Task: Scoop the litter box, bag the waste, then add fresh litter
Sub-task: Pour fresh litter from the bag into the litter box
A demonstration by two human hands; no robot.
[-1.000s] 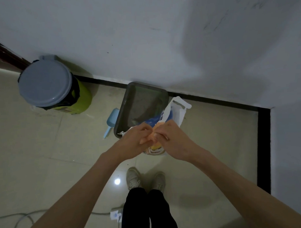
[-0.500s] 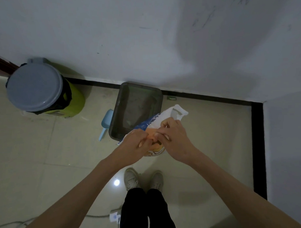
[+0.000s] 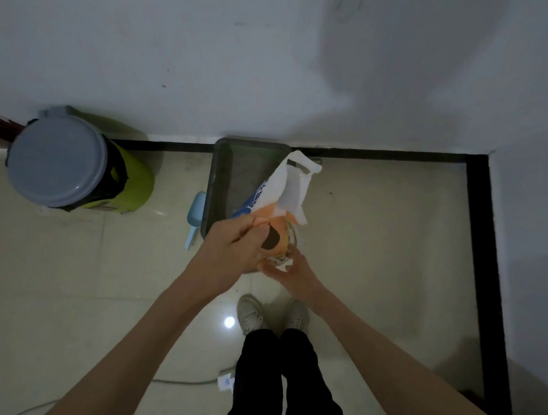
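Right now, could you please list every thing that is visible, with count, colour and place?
litter bag: one, white, blue and orange, tilted over the litter box, held in both hands
litter box: one, dark grey, against the wall
scoop: one, light blue, on the floor left of the box
bin: one, green with grey lid, far left
cable: one, pale, on the floor
left hand: grips the bag
right hand: supports the bag's lower end

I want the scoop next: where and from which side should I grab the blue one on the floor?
Take the blue scoop by its narrow handle end, nearest you, reaching from the left. Its wider head lies against the litter box wall, leaving little room there.
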